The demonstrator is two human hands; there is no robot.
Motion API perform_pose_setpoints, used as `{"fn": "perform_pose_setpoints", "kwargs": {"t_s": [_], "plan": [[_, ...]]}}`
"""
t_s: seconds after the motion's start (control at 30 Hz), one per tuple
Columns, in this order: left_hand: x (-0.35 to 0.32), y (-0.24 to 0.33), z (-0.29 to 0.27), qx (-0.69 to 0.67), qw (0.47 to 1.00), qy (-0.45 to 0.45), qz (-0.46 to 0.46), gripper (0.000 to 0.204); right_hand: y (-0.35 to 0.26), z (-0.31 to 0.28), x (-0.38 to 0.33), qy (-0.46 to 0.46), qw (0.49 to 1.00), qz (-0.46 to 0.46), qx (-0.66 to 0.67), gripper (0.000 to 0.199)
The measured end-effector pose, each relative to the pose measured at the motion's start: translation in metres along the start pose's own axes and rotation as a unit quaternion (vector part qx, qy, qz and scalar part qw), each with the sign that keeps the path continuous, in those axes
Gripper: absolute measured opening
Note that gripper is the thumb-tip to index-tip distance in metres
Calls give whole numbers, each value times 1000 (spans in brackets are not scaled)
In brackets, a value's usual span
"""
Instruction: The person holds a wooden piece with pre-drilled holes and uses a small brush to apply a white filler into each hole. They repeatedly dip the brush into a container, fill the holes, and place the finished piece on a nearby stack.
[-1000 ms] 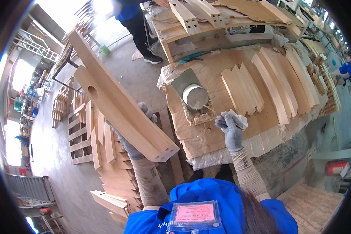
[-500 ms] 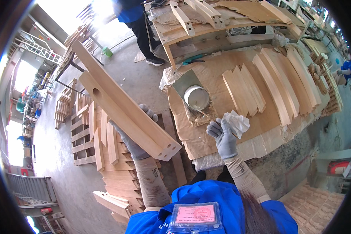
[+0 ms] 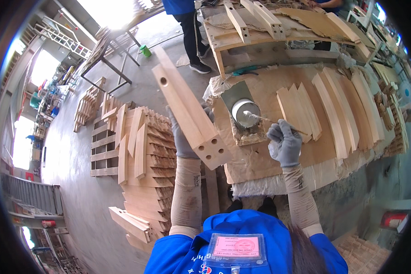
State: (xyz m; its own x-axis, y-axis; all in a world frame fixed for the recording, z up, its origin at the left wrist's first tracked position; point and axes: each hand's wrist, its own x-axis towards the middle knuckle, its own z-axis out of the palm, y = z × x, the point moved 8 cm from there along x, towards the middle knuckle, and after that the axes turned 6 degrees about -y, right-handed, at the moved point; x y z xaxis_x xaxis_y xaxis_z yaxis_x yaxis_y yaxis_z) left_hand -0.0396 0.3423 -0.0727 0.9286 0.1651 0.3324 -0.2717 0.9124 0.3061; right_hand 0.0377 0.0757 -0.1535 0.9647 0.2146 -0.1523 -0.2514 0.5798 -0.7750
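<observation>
Now left hand [image 3: 183,137] grip clamps wooden beam [image 3: 189,115]; right hand [image 3: 285,145] pinches brush [image 3: 265,119].

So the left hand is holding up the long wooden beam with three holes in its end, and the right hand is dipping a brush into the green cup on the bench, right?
Not quite. The head view shows the right hand dipping its brush into a round white tin on the bench, not a green cup. The rest stands: the left hand holds up the beam, three holes in its end.
</observation>
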Motion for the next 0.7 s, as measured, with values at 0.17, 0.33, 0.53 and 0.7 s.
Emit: {"fn": "perform_pose_setpoints", "kwargs": {"t_s": [0.17,0.33,0.53,0.7], "plan": [[12,-31,9,-62,988,137,-26,70,-47,28,25,-153,980,-19,129,14],[25,-38,24,-32,999,30,-30,60,-94,83,-14,-125,987,26,93,21],[40,-50,38,42,995,88,-21,58,-115,117,-41,-188,981,47,-9,21],[42,-60,63,27,994,100,-17,60,-124,116,-35,-206,977,32,-40,19]]}}
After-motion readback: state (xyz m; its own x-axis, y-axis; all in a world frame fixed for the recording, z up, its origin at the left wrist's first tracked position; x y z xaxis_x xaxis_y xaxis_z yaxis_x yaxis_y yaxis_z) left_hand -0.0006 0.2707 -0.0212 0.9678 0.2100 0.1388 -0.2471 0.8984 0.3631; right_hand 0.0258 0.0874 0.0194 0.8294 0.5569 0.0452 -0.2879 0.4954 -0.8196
